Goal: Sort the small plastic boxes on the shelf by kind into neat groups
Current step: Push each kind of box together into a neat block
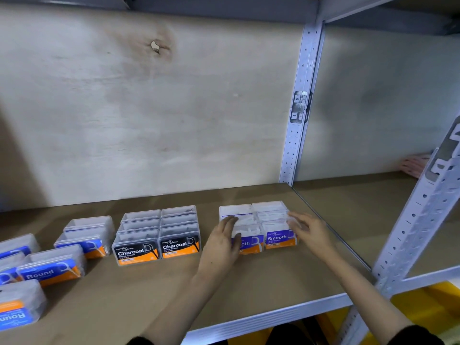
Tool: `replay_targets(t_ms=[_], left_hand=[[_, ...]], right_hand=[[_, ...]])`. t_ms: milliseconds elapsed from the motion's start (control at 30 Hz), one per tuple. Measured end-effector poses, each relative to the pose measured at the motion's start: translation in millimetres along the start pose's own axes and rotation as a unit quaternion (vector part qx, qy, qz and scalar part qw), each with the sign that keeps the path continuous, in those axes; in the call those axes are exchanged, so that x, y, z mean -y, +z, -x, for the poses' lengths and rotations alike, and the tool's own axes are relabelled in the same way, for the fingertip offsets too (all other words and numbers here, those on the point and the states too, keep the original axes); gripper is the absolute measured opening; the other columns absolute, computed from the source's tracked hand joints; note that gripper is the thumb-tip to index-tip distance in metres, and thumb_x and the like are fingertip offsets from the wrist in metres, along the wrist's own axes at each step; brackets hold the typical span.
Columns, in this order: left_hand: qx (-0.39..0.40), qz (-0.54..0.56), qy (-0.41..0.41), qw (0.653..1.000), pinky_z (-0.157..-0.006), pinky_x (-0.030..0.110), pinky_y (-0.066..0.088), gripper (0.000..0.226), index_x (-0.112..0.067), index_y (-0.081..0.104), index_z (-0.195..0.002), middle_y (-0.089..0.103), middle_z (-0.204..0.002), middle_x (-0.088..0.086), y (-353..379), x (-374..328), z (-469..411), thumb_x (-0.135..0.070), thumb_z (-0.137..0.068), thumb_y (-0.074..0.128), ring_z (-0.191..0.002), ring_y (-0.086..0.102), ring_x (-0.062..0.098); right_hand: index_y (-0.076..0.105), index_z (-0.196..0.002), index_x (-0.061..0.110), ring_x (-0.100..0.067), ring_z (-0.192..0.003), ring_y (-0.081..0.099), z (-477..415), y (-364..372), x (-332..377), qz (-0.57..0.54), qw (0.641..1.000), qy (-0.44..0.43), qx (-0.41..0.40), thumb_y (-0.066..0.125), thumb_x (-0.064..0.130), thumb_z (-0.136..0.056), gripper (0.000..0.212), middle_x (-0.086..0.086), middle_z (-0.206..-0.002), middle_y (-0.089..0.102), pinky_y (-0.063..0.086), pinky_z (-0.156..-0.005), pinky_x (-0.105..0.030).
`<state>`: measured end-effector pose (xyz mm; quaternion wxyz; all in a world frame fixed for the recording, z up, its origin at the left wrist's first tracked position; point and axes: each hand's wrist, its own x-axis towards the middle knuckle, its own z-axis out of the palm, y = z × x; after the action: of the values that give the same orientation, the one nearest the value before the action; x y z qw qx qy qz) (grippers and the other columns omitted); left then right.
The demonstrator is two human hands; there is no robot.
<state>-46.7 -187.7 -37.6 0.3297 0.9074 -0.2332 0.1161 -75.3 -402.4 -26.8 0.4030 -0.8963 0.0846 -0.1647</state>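
Note:
Purple "Smooth" boxes stand in two tight rows on the right of the brown shelf. My left hand presses flat against the left side of that group, fingers straight, covering part of the front label. My right hand lies with straight fingers against the group's right side. Black "Charcoal" boxes form two neat rows in the middle. Blue "Round" boxes lie scattered at the left, some askew, and one at the front left is turned round.
A perforated metal upright stands at the back, another upright at the front right. The shelf's front edge runs below my forearms. Yellow items show under the shelf. Something pink lies at the far right back.

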Motion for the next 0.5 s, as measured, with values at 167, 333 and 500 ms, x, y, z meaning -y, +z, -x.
replay_targets(t_ms=[167, 333, 500], left_hand=[[-0.123, 0.339, -0.192, 0.913, -0.107, 0.025, 0.032, 0.043, -0.011, 0.033, -0.142, 0.040, -0.147, 0.005, 21.4, -1.8, 7.3, -0.022, -0.100, 0.035, -0.134, 0.038, 0.015], [-0.116, 0.426, -0.264, 0.857, -0.115, 0.028, 0.021, 0.043, -0.011, 0.031, -0.144, 0.035, -0.149, 0.004, 34.9, 6.7, -7.4, -0.022, -0.102, 0.026, -0.141, 0.029, 0.019], [-0.115, 0.542, -0.315, 0.771, -0.119, 0.043, 0.025, 0.045, -0.018, 0.029, -0.145, 0.032, -0.152, 0.002, 43.0, 22.8, -32.9, -0.029, -0.101, 0.027, -0.140, 0.032, 0.020]], right_hand=[[0.052, -0.127, 0.000, -0.020, -0.122, 0.050, -12.5, 7.6, -11.5, -0.271, 0.948, 0.123, -0.113, 0.035, 0.014, -0.098, 0.036, -0.014, -0.136, 0.052, 0.038, -0.099, -0.025], [0.038, -0.139, 0.008, -0.022, -0.138, 0.034, -27.8, 15.8, -18.7, -0.362, 0.907, 0.204, -0.076, 0.027, 0.022, -0.098, 0.044, -0.008, -0.149, 0.036, 0.026, -0.114, -0.035], [0.034, -0.141, 0.013, -0.028, -0.125, 0.047, -33.1, 24.4, -17.9, -0.402, 0.887, 0.227, -0.030, 0.027, 0.029, -0.099, 0.045, -0.011, -0.146, 0.040, 0.040, -0.099, -0.037]])
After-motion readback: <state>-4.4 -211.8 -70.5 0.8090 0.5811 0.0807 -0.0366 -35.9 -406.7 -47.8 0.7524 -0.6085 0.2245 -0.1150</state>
